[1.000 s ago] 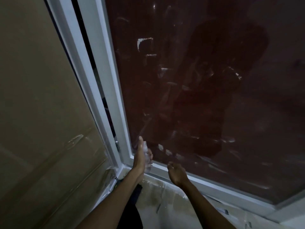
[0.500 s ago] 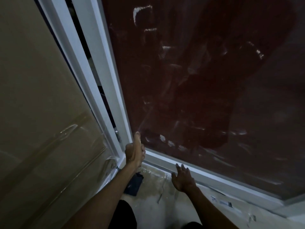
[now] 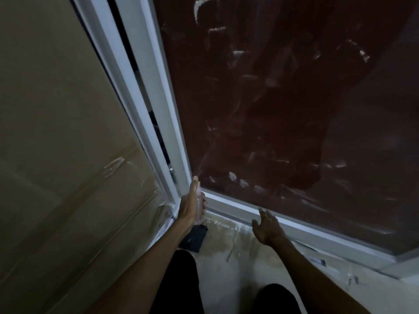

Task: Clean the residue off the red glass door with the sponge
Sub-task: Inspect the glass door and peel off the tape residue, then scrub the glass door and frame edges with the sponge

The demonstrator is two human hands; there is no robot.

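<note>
Down low now, at the bottom-left corner of the red glass door [image 3: 283, 98]. Left hand [image 3: 191, 206] is wrapped round a small clear bottle [image 3: 200, 206], thumb stuck up twd the glass; prob a spray bottle aimed at the pane to wet the residue [image 3: 244, 183], tho the nozzle is too dim to make out. Right hand [image 3: 266, 227] is empty, fingers loose and spread, hovering just beside the white bottom frame [image 3: 294, 225], not clearly touching it. Hands are apart, w/ the corner of the frame btwn them. No sponge visible anywhere; the dark cloth-like thing [image 3: 193, 239] on the floor [image 3: 226, 264] under the left wrist can't be ID'd. White smears run across the lower glass and higher up too, so cleaning looks far from done. Left of the door sits a plastic-wrapped panel [image 3: 68, 155]. Free right hand seems kept ready for wiping once the glass is wet.
</note>
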